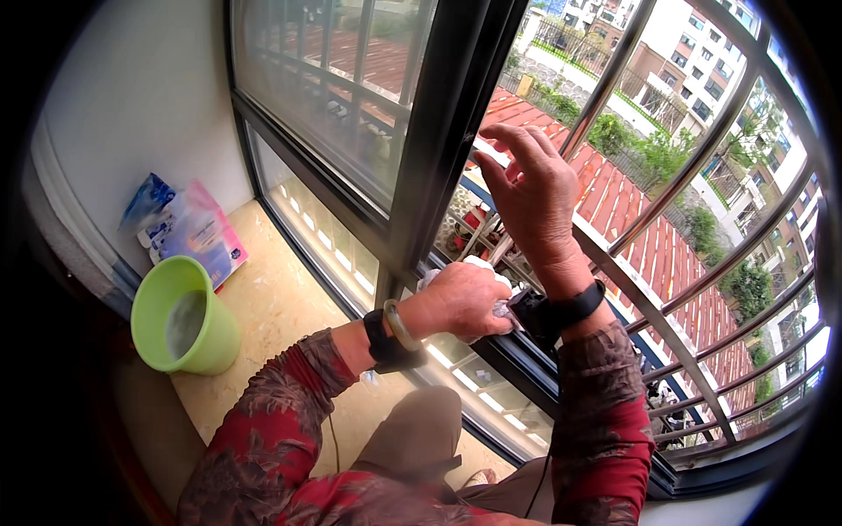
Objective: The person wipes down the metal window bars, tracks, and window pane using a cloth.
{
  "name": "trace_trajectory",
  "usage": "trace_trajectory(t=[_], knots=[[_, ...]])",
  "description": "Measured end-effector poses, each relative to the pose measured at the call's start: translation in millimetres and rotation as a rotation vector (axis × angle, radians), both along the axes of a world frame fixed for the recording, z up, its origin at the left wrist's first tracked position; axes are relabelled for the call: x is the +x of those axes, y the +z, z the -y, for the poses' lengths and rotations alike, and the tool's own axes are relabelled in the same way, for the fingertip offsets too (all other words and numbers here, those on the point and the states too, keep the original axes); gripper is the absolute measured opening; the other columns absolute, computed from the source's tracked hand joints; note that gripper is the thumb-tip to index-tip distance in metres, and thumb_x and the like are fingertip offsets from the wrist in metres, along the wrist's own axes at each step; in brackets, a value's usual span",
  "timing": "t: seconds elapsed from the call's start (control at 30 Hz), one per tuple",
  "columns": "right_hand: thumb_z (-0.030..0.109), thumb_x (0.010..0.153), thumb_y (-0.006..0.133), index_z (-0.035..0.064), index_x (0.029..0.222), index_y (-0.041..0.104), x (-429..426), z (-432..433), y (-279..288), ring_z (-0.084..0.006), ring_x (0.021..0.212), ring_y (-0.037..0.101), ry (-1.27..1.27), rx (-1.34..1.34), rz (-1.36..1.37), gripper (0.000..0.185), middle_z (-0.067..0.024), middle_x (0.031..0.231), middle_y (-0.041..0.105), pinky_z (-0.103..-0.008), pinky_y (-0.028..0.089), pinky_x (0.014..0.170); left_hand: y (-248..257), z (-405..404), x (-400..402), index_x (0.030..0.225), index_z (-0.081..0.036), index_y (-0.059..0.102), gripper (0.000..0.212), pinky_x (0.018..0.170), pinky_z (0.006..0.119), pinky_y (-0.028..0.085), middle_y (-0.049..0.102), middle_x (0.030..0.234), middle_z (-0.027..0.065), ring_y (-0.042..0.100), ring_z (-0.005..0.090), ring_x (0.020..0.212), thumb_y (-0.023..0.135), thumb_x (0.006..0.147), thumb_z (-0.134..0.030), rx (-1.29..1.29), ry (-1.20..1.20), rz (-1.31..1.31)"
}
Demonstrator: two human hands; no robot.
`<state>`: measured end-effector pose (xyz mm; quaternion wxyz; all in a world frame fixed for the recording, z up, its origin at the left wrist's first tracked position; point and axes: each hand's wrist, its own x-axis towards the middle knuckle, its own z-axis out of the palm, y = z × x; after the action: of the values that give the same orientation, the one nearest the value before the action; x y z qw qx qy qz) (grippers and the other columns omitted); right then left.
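Note:
My left hand (pixel 460 299), with a bangle and a black strap at its wrist, is closed on a white cloth (pixel 501 314). It presses the cloth on the dark sill rail (pixel 526 358) of the open window. Raised above it, my right hand (pixel 536 181) is empty, with thumb and fingers apart and bent towards the edge of the dark sash frame (pixel 454 112). Whether its fingertips touch that frame I cannot tell. A black strap with a small dark device (pixel 543 315) sits on the right wrist. Part of the cloth is hidden under my left hand.
On the beige stone ledge (pixel 263 263) stands a green bucket (pixel 223 335) with cloudy water. Behind it lean a pink and purple plastic pack (pixel 200 230) and a blue pack (pixel 150 197). Metal security bars (pixel 691 256) cross the opening outside. My bent knee (pixel 421 421) rests over the ledge.

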<state>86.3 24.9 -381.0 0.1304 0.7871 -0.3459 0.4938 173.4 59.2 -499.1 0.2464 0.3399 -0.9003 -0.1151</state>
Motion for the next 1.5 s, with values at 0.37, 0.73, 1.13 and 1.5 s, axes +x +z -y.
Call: trace_trajectory(t=[0.37, 0.73, 1.13, 1.5], knots=[[0.013, 0.075, 0.069, 0.0133, 0.088, 0.064, 13.6, 10.2, -4.1, -0.0227, 0.063, 0.063, -0.020, -0.218, -0.075, 0.013, -0.0028, 0.077, 0.062, -0.0326, 0.048, 0.053, -0.5, 1.1, 0.1, 0.081, -0.010, 0.066, 0.037, 0.072, 0.045, 0.050, 0.064, 0.078, 0.0145, 0.062, 0.0363, 0.078, 0.065, 0.070, -0.045, 0.083, 0.044, -0.018], [0.002, 0.083, 0.065, 0.0050, 0.092, 0.065, -1.2, 15.6, -13.4, -0.0169, 0.070, 0.065, 0.114, -0.100, 0.046, 0.009, -0.0079, 0.084, 0.067, -0.0270, 0.050, 0.057, -6.6, 0.8, 2.9, 0.082, -0.011, 0.065, 0.033, 0.070, 0.044, 0.050, 0.062, 0.077, 0.0131, 0.062, 0.0334, 0.079, 0.065, 0.072, -0.042, -0.016, 0.017, -0.042], [0.008, 0.084, 0.062, 0.0077, 0.089, 0.062, -26.8, -6.3, -25.3, -0.0250, 0.067, 0.066, 0.040, 0.055, 0.029, 0.005, -0.0078, 0.080, 0.066, -0.0312, 0.051, 0.058, -10.8, 1.3, 2.5, 0.084, -0.010, 0.067, 0.034, 0.071, 0.043, 0.050, 0.063, 0.078, 0.0133, 0.062, 0.0328, 0.079, 0.068, 0.070, -0.041, -0.054, 0.019, -0.066], [0.008, 0.078, 0.070, 0.0060, 0.078, 0.060, -51.1, -49.4, -20.8, -0.0206, 0.063, 0.061, -0.001, 0.104, -0.089, 0.011, -0.0058, 0.076, 0.062, -0.0302, 0.047, 0.057, -16.0, 0.0, 2.0, 0.080, -0.011, 0.066, 0.033, 0.068, 0.043, 0.049, 0.061, 0.075, 0.0130, 0.061, 0.0334, 0.076, 0.069, 0.068, -0.042, -0.071, 0.025, -0.168]])
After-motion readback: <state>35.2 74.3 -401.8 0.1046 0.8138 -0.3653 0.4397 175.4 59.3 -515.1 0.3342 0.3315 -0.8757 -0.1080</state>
